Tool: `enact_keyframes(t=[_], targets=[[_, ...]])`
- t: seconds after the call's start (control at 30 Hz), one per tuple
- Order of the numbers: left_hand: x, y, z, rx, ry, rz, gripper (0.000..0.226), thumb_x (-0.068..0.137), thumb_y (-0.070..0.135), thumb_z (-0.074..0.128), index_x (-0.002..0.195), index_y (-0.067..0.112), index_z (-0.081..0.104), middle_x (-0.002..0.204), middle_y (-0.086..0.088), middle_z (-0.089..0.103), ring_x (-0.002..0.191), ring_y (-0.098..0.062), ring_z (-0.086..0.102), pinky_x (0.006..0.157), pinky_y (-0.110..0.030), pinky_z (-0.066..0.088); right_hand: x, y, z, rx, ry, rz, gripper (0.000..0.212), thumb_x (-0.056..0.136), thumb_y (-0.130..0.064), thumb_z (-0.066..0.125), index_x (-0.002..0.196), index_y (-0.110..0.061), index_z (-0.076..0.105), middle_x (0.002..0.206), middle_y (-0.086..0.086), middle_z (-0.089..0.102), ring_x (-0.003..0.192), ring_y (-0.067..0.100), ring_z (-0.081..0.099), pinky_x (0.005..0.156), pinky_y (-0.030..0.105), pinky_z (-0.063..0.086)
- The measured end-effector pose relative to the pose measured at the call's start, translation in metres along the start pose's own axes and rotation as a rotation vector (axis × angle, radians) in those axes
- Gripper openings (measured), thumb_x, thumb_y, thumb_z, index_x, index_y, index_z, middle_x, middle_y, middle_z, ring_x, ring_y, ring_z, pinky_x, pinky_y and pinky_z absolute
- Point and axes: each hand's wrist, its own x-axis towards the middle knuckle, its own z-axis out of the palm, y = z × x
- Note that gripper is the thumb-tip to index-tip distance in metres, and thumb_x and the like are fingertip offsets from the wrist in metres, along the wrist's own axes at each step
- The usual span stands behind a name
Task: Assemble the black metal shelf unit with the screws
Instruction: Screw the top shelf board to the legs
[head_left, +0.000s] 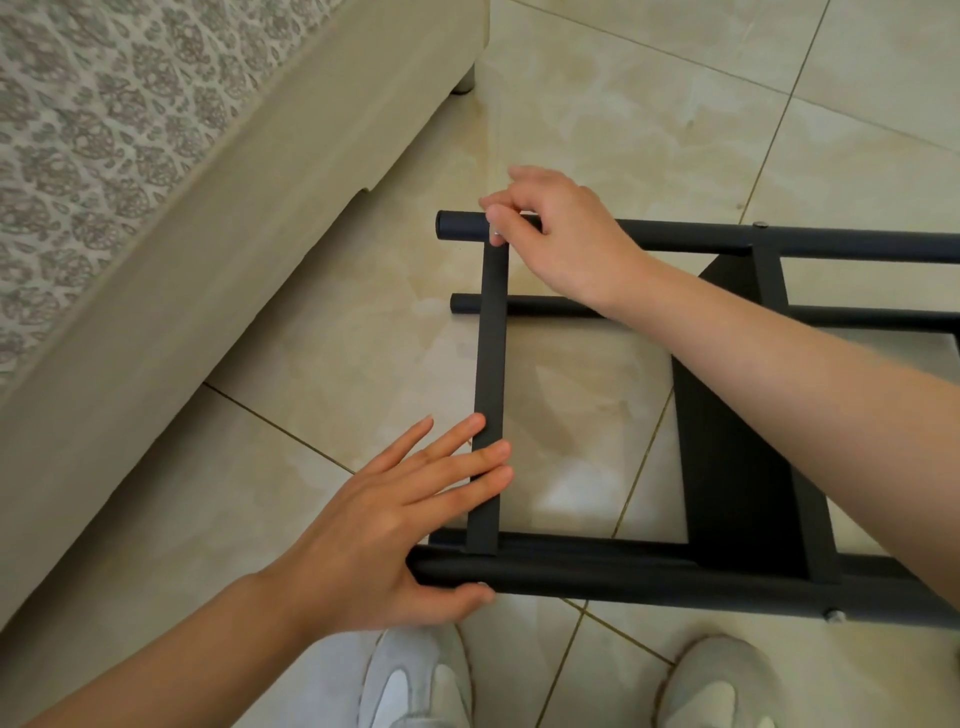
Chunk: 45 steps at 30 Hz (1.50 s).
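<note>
View: head.
Shelf unit (737, 441): on its side on the floor (623, 104).
Right hand (561, 234): pinches a screw (496, 236) at the cross bar's (491, 353) far joint.
Left hand (395, 525): spread, fingers pressing the cross bar.
Risk: if the bar shifts, the holes misalign and the screw may cross-thread or drop.

Patterned sofa (130, 171) upper left, tiled floor (649, 93), grey-white shoes (415, 680).

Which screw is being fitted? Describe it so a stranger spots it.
The black shelf frame lies on the floor beside the sofa. At the left end of its far tube, where the flat crossbar meets it, sits the silver screw, the only one pinched by the right hand.
</note>
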Motion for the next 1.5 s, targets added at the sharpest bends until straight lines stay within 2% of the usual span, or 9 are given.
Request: enact_keyframes(t=[0.1,0.3,0.43,0.57,0.9,1.07,1.2,1.4,1.5], targets=[[-0.001,-0.001,0.000,-0.021,0.001,-0.002,0.077,0.086,0.055,0.072,0.150,0.021,0.045,0.160,0.008,0.039,0.152,-0.020,0.028,0.126,-0.041,0.016,-0.027,0.002,0.002,0.022,0.037,-0.076,0.024,0.101,-0.026,0.050,0.086,-0.016,0.066,0.120,-0.014,0.065,0.139,0.008,0.030,0.114,0.035,0.023],[-0.001,-0.002,-0.002,-0.015,-0.013,-0.010,0.078,0.083,0.053,0.075,0.149,0.019,0.048,0.160,0.007,0.040,0.153,-0.020,0.028,0.126,-0.042,0.017,-0.089,0.016,0.003,0.200,0.024,-0.038,0.019,0.098,-0.027,0.056,0.094,-0.018,0.072,0.094,-0.012,0.070,0.096,-0.004,0.059,0.082,0.006,0.040],[0.000,0.000,-0.003,-0.017,-0.019,-0.020,0.078,0.083,0.051,0.075,0.148,0.019,0.047,0.160,0.006,0.040,0.153,-0.021,0.027,0.125,-0.045,0.019,-0.129,0.035,0.017,0.208,-0.252,0.170,0.019,0.092,-0.043,0.054,0.093,-0.032,0.070,0.095,-0.017,0.064,0.093,-0.004,0.056,0.080,0.016,0.043],[-0.001,0.002,-0.003,-0.026,-0.018,-0.028,0.077,0.083,0.049,0.075,0.148,0.020,0.047,0.159,0.005,0.041,0.153,-0.021,0.027,0.125,-0.043,0.019,-0.146,0.047,0.033,0.266,-0.432,0.262,0.017,0.094,-0.037,0.059,0.091,-0.032,0.074,0.094,-0.020,0.066,0.092,0.000,0.057,0.079,0.012,0.045],[-0.001,0.001,-0.001,-0.031,-0.022,-0.031,0.081,0.082,0.048,0.075,0.151,0.019,0.042,0.161,0.006,0.039,0.153,-0.024,0.027,0.125,-0.044,0.022,-0.137,0.041,0.056,0.625,-0.652,0.398,0.016,0.094,-0.008,0.063,0.107,-0.008,0.073,0.096,0.007,0.077,0.080,0.009,0.070,0.073,0.016,0.054],[-0.002,0.000,0.000,-0.038,-0.028,-0.023,0.081,0.085,0.049,0.072,0.152,0.018,0.039,0.162,0.005,0.037,0.153,-0.025,0.025,0.123,-0.046,0.024,-0.136,0.036,0.065,0.720,-0.745,0.491,0.017,0.094,-0.009,0.062,0.108,-0.004,0.071,0.096,0.008,0.077,0.078,0.011,0.071,0.073,0.018,0.056],[-0.003,-0.001,0.001,-0.048,-0.026,-0.025,0.080,0.085,0.048,0.073,0.151,0.017,0.042,0.162,0.005,0.037,0.153,-0.026,0.025,0.122,-0.050,0.027,-0.136,0.033,0.072,0.787,-0.801,0.566,0.020,0.094,-0.006,0.061,0.110,0.002,0.070,0.106,0.016,0.074,0.082,0.017,0.068,0.083,0.026,0.058],[-0.003,-0.001,0.002,-0.058,-0.027,-0.028,0.078,0.085,0.048,0.073,0.150,0.015,0.044,0.162,0.003,0.037,0.154,-0.026,0.025,0.120,-0.051,0.030,-0.137,0.030,0.078,0.789,-0.881,0.665,0.023,0.092,-0.009,0.064,0.112,0.002,0.069,0.098,0.011,0.072,0.088,0.019,0.065,0.096,0.036,0.053],[-0.003,-0.001,0.002,-0.062,-0.024,-0.028,0.079,0.085,0.047,0.073,0.150,0.015,0.043,0.162,0.003,0.037,0.154,-0.026,0.025,0.119,-0.052,0.032,-0.135,0.030,0.077,0.844,-0.911,0.695,0.024,0.092,-0.011,0.065,0.113,0.000,0.070,0.098,0.008,0.072,0.089,0.019,0.063,0.093,0.034,0.052]])
